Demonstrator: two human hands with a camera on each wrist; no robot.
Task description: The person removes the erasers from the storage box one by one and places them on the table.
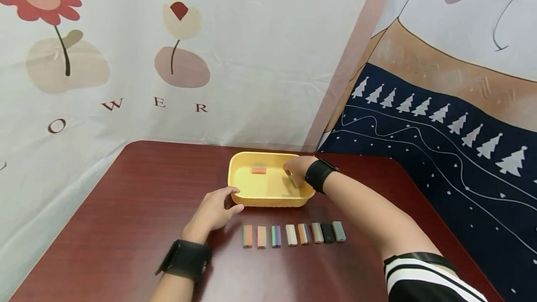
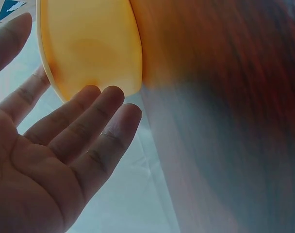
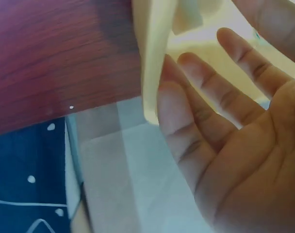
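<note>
A yellow tray (image 1: 241, 178) stands on the dark red table (image 1: 138, 199), with an orange block (image 1: 258, 170) lying inside it. My right hand (image 1: 292, 175) reaches into the tray's right side. In the right wrist view its fingers (image 3: 196, 73) are straight and hold nothing, and a pale block (image 3: 186, 17) lies just beyond them by the tray rim (image 3: 150, 58). My left hand (image 1: 232, 199) rests open against the tray's near left corner; its fingers (image 2: 106, 104) touch the tray's outer wall (image 2: 89, 43). A row of several coloured blocks (image 1: 293, 234) lies in front of the tray.
A flower-print cloth (image 1: 168, 59) hangs behind the table, and a dark blue cloth with white trees (image 1: 440, 153) hangs at the right. Bare tabletop shows to the left of the tray and in front of the block row.
</note>
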